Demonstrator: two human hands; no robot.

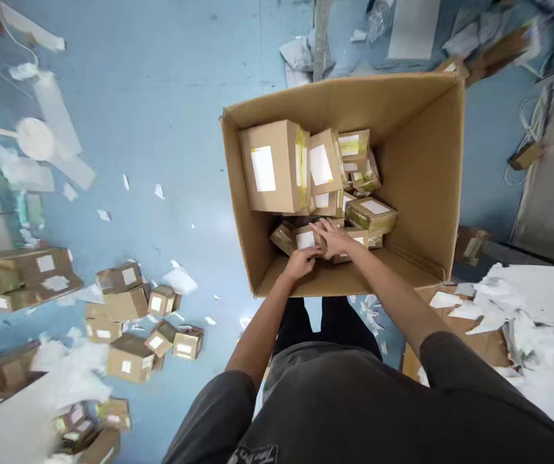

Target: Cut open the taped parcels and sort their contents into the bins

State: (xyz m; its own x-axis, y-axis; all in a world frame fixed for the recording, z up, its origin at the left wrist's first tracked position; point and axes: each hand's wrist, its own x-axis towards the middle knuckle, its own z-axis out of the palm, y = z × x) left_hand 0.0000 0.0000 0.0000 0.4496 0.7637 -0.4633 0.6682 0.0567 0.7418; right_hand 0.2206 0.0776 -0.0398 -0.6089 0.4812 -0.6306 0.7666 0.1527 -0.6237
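Note:
A large open cardboard carton (416, 148) stands in front of me, with several smaller taped boxes inside. Both my hands reach down into its near part. My left hand (300, 263) has its fingers closed at the near edge of a small cardboard box (306, 239) with a white label. My right hand (333, 238) grips the same box from its right side, fingers spaced over the edge; its thumb is partly hidden. Beyond my hands sits a bigger labelled box (267, 171). A flat taped box (373, 214) lies just right of my right hand.
Several labelled boxes (129, 357) are scattered on the blue floor (170, 116) at the left, among paper scraps. Torn white packing paper (542, 322) is heaped at the right. A pale post (322, 38) rises behind the carton.

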